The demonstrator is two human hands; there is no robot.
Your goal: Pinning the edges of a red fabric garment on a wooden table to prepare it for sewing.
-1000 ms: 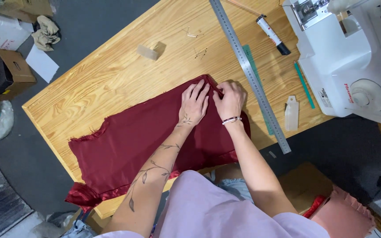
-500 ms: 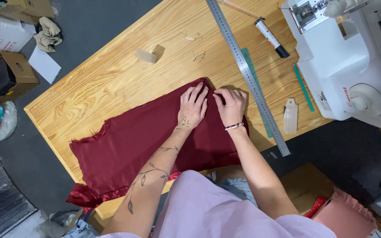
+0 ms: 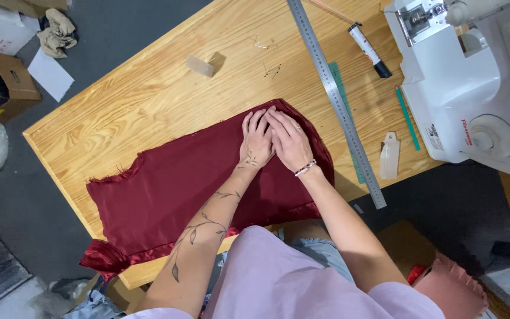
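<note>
Dark red satin fabric [image 3: 166, 195] lay spread across wooden table [image 3: 143, 100], one end spilling over near edge. Left hand [image 3: 256, 142] and right hand [image 3: 290, 140] pressed flat on it side by side, palms open, gripping nothing. Cloth looked light, limp, slippery; likely best pinched at frayed edges. Steel ruler [image 3: 334, 100] lay just beside.

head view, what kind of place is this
Most likely a sewing workroom: a white sewing machine on a wooden table, a long metal ruler, and both hands pressing flat on dark red fabric.
</note>
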